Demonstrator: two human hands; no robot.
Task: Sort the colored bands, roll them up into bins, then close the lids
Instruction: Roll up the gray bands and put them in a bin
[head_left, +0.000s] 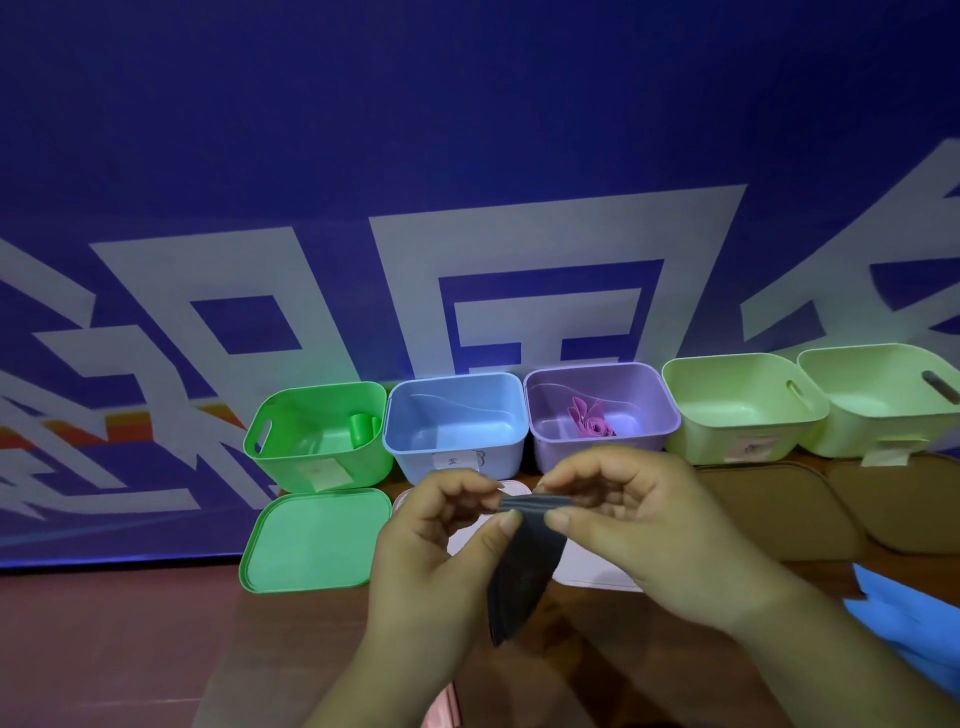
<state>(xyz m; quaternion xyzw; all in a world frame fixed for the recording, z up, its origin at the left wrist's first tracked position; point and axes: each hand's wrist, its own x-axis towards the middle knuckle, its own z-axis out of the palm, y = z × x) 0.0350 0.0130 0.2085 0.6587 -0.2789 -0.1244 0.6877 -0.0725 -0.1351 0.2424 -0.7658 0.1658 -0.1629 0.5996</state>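
Observation:
A black band (527, 561) hangs folded between both hands above the table's middle. My left hand (441, 551) pinches its top left corner with thumb and fingers. My right hand (634, 525) pinches the top right edge. Behind them stands a row of open bins: a green bin (317, 470) with a rolled green band (363, 428) inside, a blue bin (452, 457), a purple bin (597, 444) holding a pink band (592, 422), and two pale green bins (743, 441) (883, 431).
A green lid (311, 540) lies before the green bin. A pale pink lid (592, 566) shows under my hands. Two brown lids (769, 514) (904, 504) lie at the right. Blue cloth (914, 623) sits at the right edge. A blue banner hangs behind.

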